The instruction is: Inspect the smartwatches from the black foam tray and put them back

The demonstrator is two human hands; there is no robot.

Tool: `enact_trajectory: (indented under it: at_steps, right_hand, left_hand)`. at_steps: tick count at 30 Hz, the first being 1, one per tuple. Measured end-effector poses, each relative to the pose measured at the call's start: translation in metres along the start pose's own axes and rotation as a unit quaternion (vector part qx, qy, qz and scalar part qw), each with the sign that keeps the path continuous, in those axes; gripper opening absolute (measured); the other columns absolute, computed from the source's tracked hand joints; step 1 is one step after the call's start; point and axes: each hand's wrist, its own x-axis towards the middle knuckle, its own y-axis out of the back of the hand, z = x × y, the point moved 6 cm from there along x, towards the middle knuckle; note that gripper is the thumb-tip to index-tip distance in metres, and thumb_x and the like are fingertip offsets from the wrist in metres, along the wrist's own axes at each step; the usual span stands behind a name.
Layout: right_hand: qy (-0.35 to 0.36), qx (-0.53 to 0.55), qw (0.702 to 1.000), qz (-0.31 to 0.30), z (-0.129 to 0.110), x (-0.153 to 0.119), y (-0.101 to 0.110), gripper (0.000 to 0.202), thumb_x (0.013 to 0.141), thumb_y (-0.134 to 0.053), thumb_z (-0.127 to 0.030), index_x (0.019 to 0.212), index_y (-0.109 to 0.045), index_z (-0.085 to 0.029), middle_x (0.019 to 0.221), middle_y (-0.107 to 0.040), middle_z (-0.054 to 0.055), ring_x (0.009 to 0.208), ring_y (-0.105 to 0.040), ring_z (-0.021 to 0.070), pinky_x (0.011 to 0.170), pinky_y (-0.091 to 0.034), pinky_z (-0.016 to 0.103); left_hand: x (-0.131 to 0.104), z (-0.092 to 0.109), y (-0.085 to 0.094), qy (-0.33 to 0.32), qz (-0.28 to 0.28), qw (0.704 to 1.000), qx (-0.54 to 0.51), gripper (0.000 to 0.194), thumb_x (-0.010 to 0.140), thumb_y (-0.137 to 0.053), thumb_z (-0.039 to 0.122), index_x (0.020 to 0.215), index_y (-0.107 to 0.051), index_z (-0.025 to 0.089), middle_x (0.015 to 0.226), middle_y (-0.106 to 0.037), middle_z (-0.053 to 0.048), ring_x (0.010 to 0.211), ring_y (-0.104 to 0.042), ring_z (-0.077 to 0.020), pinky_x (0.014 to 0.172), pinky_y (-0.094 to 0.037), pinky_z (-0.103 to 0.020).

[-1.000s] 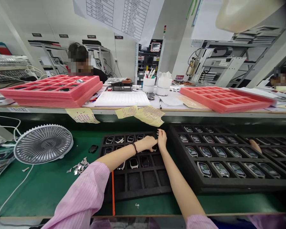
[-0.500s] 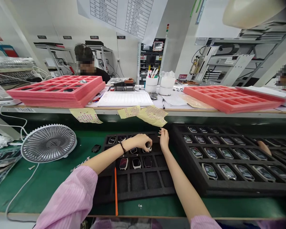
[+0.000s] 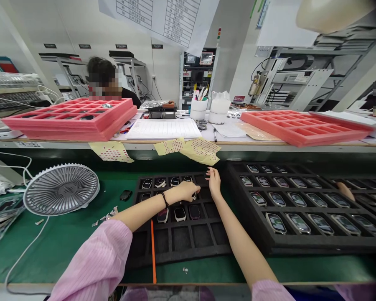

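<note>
My left hand [image 3: 188,191] reaches over the black foam tray [image 3: 175,250] with its fingertips closed on a smartwatch [image 3: 194,195] in one compartment; the hand covers most of that watch. Behind the hand, a row of smartwatches [image 3: 174,181] sits in the far compartments. In front of it lie a dark red-screened watch [image 3: 163,215], a white-cased watch [image 3: 179,214] and a dark-cased watch [image 3: 194,212]. Close to the tray's far right edge is my right hand [image 3: 214,182], its fingers loosely stretched, apart and holding nothing.
An orange stick [image 3: 153,253] lies across the tray's front left edge. To the right stands a foam tray [image 3: 269,247] full of watches. A white fan [image 3: 62,188] and a small black piece [image 3: 125,195] are at left. Pink trays [image 3: 69,133] rest on the shelf; a person [image 3: 103,79] sits beyond.
My left hand has turned and flattened over the watch, uncovering watches in the far row. My right hand has shifted slightly left. The camera view has moved a little.
</note>
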Motion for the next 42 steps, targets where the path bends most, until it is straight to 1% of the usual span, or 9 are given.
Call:
enact_trajectory:
  at_steps: [3,9,13,16,21,28,36,39,42]
  right_hand:
    - [-0.002,0.004,1.000,-0.002,-0.001,0.000,-0.003,0.044,0.081,-0.040,-0.053,0.097,-0.062,-0.018,0.099,-0.059,0.009,0.084,-0.061,0.0185,0.056,-0.052,0.025]
    - [0.003,0.010,1.000,-0.007,-0.004,-0.002,-0.003,0.043,0.080,-0.041,-0.052,0.094,-0.063,-0.017,0.092,-0.060,0.008,0.082,-0.061,0.0186,0.055,-0.053,0.026]
    - [0.008,0.011,1.000,-0.018,-0.005,-0.002,-0.003,0.043,0.081,-0.041,-0.052,0.094,-0.064,-0.017,0.089,-0.061,0.008,0.082,-0.061,0.0196,0.056,-0.053,0.027]
    - [0.007,0.012,1.000,-0.028,-0.005,-0.002,-0.006,0.043,0.080,-0.042,-0.052,0.092,-0.065,-0.017,0.088,-0.061,0.008,0.081,-0.061,0.0199,0.055,-0.053,0.027]
    - [0.006,0.012,0.999,-0.049,-0.003,-0.002,-0.012,0.042,0.079,-0.045,-0.050,0.091,-0.066,-0.016,0.089,-0.060,0.008,0.081,-0.060,0.0193,0.053,-0.052,0.025]
    - [0.005,-0.007,0.998,-0.060,-0.002,-0.005,-0.013,0.041,0.080,-0.045,-0.051,0.091,-0.065,-0.017,0.085,-0.061,0.006,0.078,-0.060,0.0176,0.053,-0.052,0.024]
    - [0.019,-0.025,0.995,-0.098,-0.011,-0.011,-0.016,0.040,0.080,-0.047,-0.050,0.094,-0.062,-0.016,0.085,-0.062,0.007,0.073,-0.060,0.0176,0.056,-0.050,0.027]
    - [0.025,-0.022,0.988,-0.148,-0.020,-0.024,-0.026,0.037,0.081,-0.049,-0.048,0.094,-0.063,-0.016,0.078,-0.063,0.006,0.068,-0.061,0.0167,0.056,-0.050,0.027]
    - [0.036,-0.015,0.969,-0.242,-0.033,-0.049,-0.046,0.034,0.080,-0.053,-0.045,0.094,-0.065,-0.016,0.076,-0.066,0.005,0.065,-0.064,0.0167,0.056,-0.051,0.027]
  left_hand:
    - [0.000,-0.001,-0.003,0.023,0.015,1.000,-0.007,0.048,0.064,-0.067,0.007,0.110,-0.059,0.018,0.097,-0.069,-0.011,0.089,-0.064,-0.0263,0.071,-0.046,-0.028]
    - [-0.004,-0.008,0.001,0.071,0.051,0.995,-0.052,0.043,0.060,-0.071,0.008,0.100,-0.060,0.015,0.094,-0.069,-0.008,0.086,-0.065,-0.0238,0.066,-0.046,-0.024]
    - [-0.026,-0.024,0.017,0.129,0.099,0.984,-0.077,0.045,0.064,-0.073,0.018,0.106,-0.058,0.016,0.099,-0.069,-0.007,0.090,-0.065,-0.0229,0.072,-0.047,-0.025]
    - [-0.050,-0.038,0.025,0.179,0.120,0.974,-0.067,0.051,0.066,-0.070,0.015,0.115,-0.054,0.015,0.103,-0.068,-0.010,0.095,-0.065,-0.0256,0.076,-0.047,-0.028]
    - [-0.068,-0.047,0.011,0.228,0.079,0.970,-0.042,0.053,0.062,-0.070,0.009,0.113,-0.056,0.011,0.096,-0.069,-0.014,0.095,-0.065,-0.0313,0.075,-0.048,-0.032]
    - [-0.059,-0.042,-0.004,0.218,0.054,0.974,-0.033,0.031,0.065,-0.066,0.007,0.094,-0.060,0.013,0.096,-0.069,-0.016,0.096,-0.065,-0.0318,0.079,-0.047,-0.034]
    - [-0.063,-0.050,-0.011,0.202,0.107,0.971,-0.071,0.039,0.062,-0.068,0.012,0.099,-0.057,0.014,0.092,-0.069,-0.013,0.094,-0.065,-0.0322,0.081,-0.046,-0.035]
    - [-0.072,-0.052,-0.009,0.185,0.143,0.966,-0.106,0.041,0.063,-0.069,0.014,0.103,-0.057,0.015,0.096,-0.069,-0.012,0.096,-0.064,-0.0311,0.084,-0.046,-0.035]
    - [-0.083,-0.055,-0.004,0.179,0.188,0.954,-0.153,0.044,0.066,-0.070,0.018,0.107,-0.057,0.018,0.103,-0.068,-0.010,0.099,-0.063,-0.0298,0.084,-0.045,-0.034]
